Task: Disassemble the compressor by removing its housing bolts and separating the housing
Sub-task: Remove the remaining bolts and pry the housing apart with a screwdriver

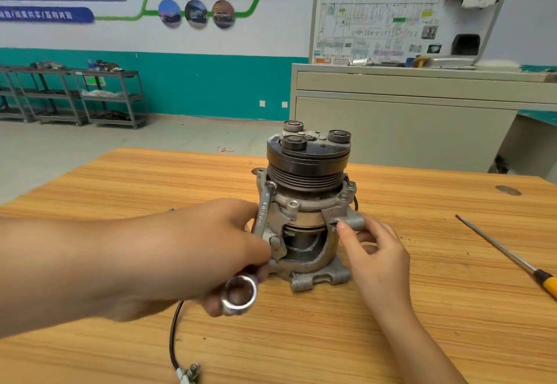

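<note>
Workshop, wooden table [120, 190]: compressor [307, 202] upright at centre, pulley uppermost. Your left hand [211, 248] grips the wrench [265, 202], its far end at a flange bolt [270, 185] (seating unclear); your right hand [376, 251] pinches a housing lug [351, 220]. Risk: a half-seated wrench could slip, rounding the bolt or tipping the compressor.

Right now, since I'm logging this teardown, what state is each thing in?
compressor: upright on the table, pulley end up, housing not separated.
wrench: gripped by the left hand, upper end on a left flange bolt.
left hand: grips the wrench.
right hand: holds a lug on the compressor's right side.
screwdriver: lying flat on the table, untouched.
cable: lying loose on the table.
</note>
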A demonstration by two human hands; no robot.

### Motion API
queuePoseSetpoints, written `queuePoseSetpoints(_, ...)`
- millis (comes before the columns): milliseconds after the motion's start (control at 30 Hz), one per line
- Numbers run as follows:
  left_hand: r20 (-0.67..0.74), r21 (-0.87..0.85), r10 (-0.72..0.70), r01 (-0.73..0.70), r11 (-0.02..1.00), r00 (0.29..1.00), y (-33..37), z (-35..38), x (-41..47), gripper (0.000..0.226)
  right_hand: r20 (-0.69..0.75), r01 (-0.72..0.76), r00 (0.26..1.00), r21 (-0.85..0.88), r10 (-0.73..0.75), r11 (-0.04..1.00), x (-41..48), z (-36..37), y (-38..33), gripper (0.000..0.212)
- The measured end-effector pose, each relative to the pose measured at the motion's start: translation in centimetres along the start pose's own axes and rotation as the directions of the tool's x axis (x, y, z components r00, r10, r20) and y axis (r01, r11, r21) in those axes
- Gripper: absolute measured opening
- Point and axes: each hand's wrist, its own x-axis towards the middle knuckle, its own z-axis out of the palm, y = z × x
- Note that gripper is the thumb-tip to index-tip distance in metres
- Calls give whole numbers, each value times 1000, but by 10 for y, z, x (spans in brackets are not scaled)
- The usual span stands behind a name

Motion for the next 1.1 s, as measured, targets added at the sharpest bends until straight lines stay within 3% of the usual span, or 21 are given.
queuePoseSetpoints(33, -12, 39, 38, -37, 999, 999, 2, 7, 9, 19, 4, -6, 1000, 6, 6, 1000, 0, 0, 0, 40)
queuePoseSetpoints(233, -11, -308, 81, -81, 948, 997, 4, 47, 45, 40, 60, -68, 996, 48, 65, 997, 4, 0, 0, 27)
queuePoseSetpoints(333, -50, -322, 63, -76, 944, 997, -2, 55, 51, 14, 64, -91, 994, 64, 87, 994, 4, 0, 1, 25)
queuePoseSetpoints(400, -66, -292, 48, -65, 954, 997, -13, 46, 45, 10, 65, -92, 994, 69, 87, 993, 4, 0, 3, 31)
queuePoseSetpoints(467, -40, -158, 40, -46, 986, 998, -24, 23, 32, 24, 58, -86, 995, 62, 82, 994, 3, -1, 3, 36)
queuePoseSetpoints(533, -1, 84, 65, -64, 994, 998, -31, -15, 17, 38, 55, -100, 994, 70, 97, 992, 3, -1, 2, 39)
queuePoseSetpoints(633, -72, 389, 90, -55, 920, 993, -27, -77, 0, 51, 70, -119, 991, 79, 114, 990, 2, -3, 1, 37)
queuePoseSetpoints(733, -183, 636, 147, 3, 772, 972, -8, -123, -6, 51, 85, -129, 989, 82, 122, 988, 2, -4, -1, 33)
queuePoseSetpoints(833, -252, 767, 321, -14, 642, 913, 10, -147, 5, 59, 80, -138, 988, 80, 132, 987, 2, -5, -3, 32)
queuePoseSetpoints(900, -228, 878, 413, 3, 478, 882, 20, -153, 22, 68, 80, -137, 988, 70, 131, 988, 2, -6, -3, 35)
queuePoseSetpoints(967, -212, 931, 417, 54, 360, 884, 29, -156, 38, 79, 81, -139, 988, 71, 133, 988, 3, -6, -2, 38)
queuePoseSetpoints(1100, -100, 974, 376, 13, 228, 921, 35, -159, 65, 110, 89, -140, 987, 75, 133, 987, 3, -6, -2, 35)
